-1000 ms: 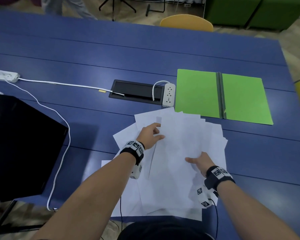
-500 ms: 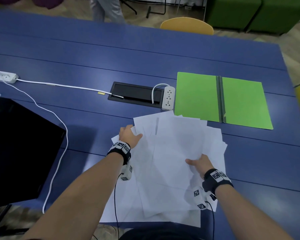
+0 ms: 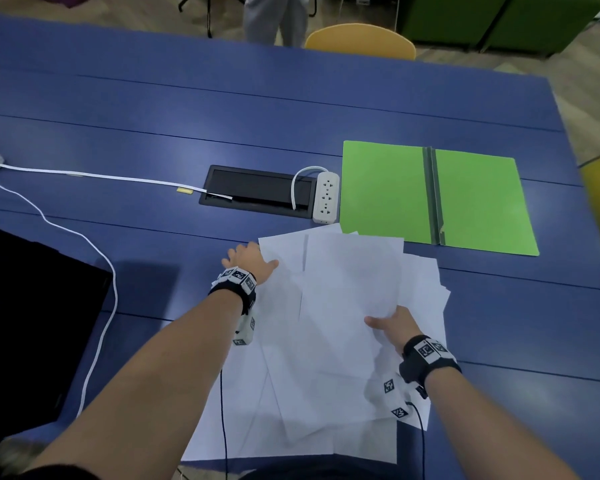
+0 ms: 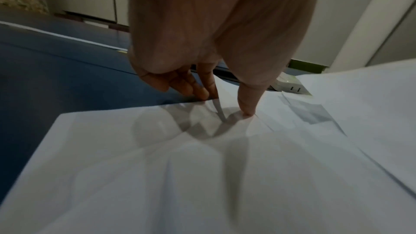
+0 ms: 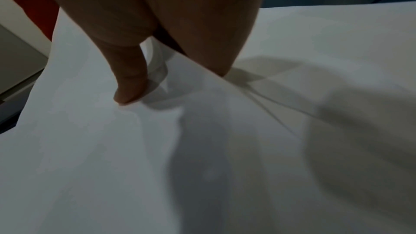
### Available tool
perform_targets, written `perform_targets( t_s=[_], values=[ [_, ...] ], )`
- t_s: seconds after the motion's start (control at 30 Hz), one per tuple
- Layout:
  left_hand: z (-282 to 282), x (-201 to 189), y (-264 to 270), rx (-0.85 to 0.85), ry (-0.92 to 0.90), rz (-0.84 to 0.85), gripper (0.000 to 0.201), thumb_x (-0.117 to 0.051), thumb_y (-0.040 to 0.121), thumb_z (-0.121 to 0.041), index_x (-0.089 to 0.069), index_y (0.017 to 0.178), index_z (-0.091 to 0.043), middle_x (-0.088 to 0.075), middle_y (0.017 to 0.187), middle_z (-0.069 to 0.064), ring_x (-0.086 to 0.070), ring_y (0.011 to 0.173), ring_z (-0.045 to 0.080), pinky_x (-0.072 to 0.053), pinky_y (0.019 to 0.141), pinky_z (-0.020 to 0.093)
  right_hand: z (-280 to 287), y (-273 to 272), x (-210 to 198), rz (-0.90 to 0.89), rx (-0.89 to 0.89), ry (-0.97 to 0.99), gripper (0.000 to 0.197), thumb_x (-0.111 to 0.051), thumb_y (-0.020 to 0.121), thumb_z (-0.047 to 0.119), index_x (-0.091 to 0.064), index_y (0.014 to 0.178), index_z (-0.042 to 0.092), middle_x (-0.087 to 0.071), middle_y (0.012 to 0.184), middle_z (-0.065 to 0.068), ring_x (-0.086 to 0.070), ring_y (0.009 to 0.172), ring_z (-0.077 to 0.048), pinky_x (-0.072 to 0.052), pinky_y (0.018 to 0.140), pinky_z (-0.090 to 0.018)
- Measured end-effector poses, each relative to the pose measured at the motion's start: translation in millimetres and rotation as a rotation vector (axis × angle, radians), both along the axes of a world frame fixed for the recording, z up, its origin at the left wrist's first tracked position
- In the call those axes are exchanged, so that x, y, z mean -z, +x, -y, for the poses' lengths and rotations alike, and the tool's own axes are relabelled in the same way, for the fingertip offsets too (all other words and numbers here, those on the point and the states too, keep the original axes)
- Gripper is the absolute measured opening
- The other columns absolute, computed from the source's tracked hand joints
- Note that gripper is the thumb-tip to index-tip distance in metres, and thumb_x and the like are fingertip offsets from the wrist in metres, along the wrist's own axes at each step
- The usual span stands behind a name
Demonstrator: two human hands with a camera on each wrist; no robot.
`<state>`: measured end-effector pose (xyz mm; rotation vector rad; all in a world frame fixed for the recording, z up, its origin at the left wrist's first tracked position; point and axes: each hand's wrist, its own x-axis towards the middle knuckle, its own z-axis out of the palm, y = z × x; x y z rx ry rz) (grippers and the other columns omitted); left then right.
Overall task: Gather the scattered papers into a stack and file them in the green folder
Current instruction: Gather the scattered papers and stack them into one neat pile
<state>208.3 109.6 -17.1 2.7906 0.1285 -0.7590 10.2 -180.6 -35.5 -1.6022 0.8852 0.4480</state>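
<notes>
Several white papers (image 3: pixel 343 323) lie fanned in a loose overlapping pile on the blue table (image 3: pixel 153 126) near its front edge. My left hand (image 3: pixel 253 258) is at the pile's far left corner. In the left wrist view its thumb (image 4: pixel 246 106) presses on top of the sheets while its fingers (image 4: pixel 193 87) curl at and under the edge. My right hand (image 3: pixel 388 323) grips the upper sheets at the right, its thumb (image 5: pixel 128 92) on top and the other fingers hidden beneath. The green folder (image 3: pixel 385 188) lies open and flat just beyond the pile, to the right.
A white power strip (image 3: pixel 326 197) and a black cable box (image 3: pixel 257 190) sit left of the folder. A white cable (image 3: pixel 94 247) runs across the left side beside a black object (image 3: pixel 32 323). Beyond the table are a yellow chair (image 3: pixel 359 41) and a person's legs (image 3: pixel 276 19).
My left hand has slid from the middle of the pile out to its far left corner. My right hand has kept its hold, and the upper sheets have shifted slightly.
</notes>
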Motion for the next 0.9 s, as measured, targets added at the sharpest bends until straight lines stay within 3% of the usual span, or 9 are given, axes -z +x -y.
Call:
perform_targets(
  t_s=[0.17, 0.3, 0.4, 0.5, 0.7, 0.77, 0.83, 0.9],
  values=[
    [2, -2, -4, 0.059, 0.046, 0.035, 0.052, -0.064, 0.088, -0.058, -0.062, 0.120, -0.016, -0.043, 0.139, 0.010, -0.037, 0.133, 0.031, -0.032, 0.108, 0.052, -1, 0, 1, 0.007, -0.021, -0.002, 0.032, -0.084, 0.074, 0.010, -0.071, 0.103, 0.011, -0.076, 0.100, -0.006, -0.071, 0.095, -0.028, -0.052, 0.096, -0.048],
    [-3, -6, 1, 0.058, -0.051, -0.075, 0.048, -0.061, 0.092, -0.055, -0.059, 0.125, -0.020, -0.056, 0.134, 0.006, -0.048, 0.131, 0.032, -0.028, 0.112, 0.059, -1, 0, -3, 0.003, -0.022, -0.015, 0.032, -0.084, 0.074, 0.011, -0.070, 0.103, 0.010, -0.075, 0.100, -0.007, -0.070, 0.095, -0.028, -0.052, 0.096, -0.047],
    [-9, -11, 3, -0.013, -0.215, -0.084, 0.030, -0.066, 0.093, -0.046, -0.062, 0.103, -0.018, -0.069, 0.111, 0.005, -0.062, 0.110, 0.030, -0.047, 0.102, 0.046, -3, -1, -6, 0.009, -0.016, -0.002, 0.029, -0.083, 0.075, 0.009, -0.071, 0.101, 0.014, -0.075, 0.101, -0.007, -0.070, 0.096, -0.029, -0.052, 0.096, -0.047],
    [-13, -19, 1, -0.103, -0.348, -0.030, 0.021, -0.072, 0.092, -0.034, -0.066, 0.079, -0.019, -0.068, 0.083, 0.001, -0.065, 0.095, 0.026, -0.052, 0.087, 0.033, -5, -1, -13, 0.027, -0.013, 0.006, 0.026, -0.082, 0.077, 0.007, -0.069, 0.099, 0.014, -0.074, 0.102, -0.008, -0.069, 0.097, -0.029, -0.052, 0.093, -0.041],
    [-23, -24, 1, -0.169, -0.426, -0.017, 0.024, -0.078, 0.087, -0.038, -0.079, 0.089, -0.014, -0.076, 0.087, 0.001, -0.067, 0.087, 0.020, -0.048, 0.078, 0.026, -7, -3, -22, 0.022, 0.010, 0.008, 0.019, -0.080, 0.079, 0.006, -0.067, 0.089, 0.015, -0.073, 0.095, -0.007, -0.068, 0.090, -0.028, -0.051, 0.086, -0.037],
    [-23, -29, 3, -0.163, -0.435, 0.022, 0.027, -0.076, 0.089, -0.037, -0.076, 0.083, -0.010, -0.074, 0.084, 0.004, -0.065, 0.082, 0.021, -0.048, 0.073, 0.026, -6, -5, -22, 0.011, 0.005, 0.005, 0.019, -0.081, 0.078, 0.006, -0.067, 0.089, 0.015, -0.073, 0.095, -0.007, -0.068, 0.090, -0.028, -0.051, 0.087, -0.038],
    [-22, -36, 5, -0.157, -0.425, 0.078, 0.034, -0.074, 0.091, -0.033, -0.062, 0.070, -0.009, -0.063, 0.074, 0.005, -0.056, 0.072, 0.023, -0.041, 0.060, 0.025, -7, -6, -23, 0.004, -0.006, 0.000, 0.021, -0.081, 0.077, 0.006, -0.069, 0.091, 0.016, -0.074, 0.100, -0.009, -0.069, 0.094, -0.029, -0.052, 0.092, -0.041],
    [-21, -44, 8, -0.151, -0.422, 0.131, 0.040, -0.072, 0.092, -0.032, -0.049, 0.066, -0.011, -0.052, 0.069, 0.005, -0.047, 0.068, 0.024, -0.036, 0.057, 0.026, -8, -6, -24, -0.002, -0.012, -0.002, 0.023, -0.082, 0.077, 0.006, -0.069, 0.094, 0.015, -0.074, 0.103, -0.011, -0.069, 0.096, -0.031, -0.052, 0.093, -0.044]
  ],
)
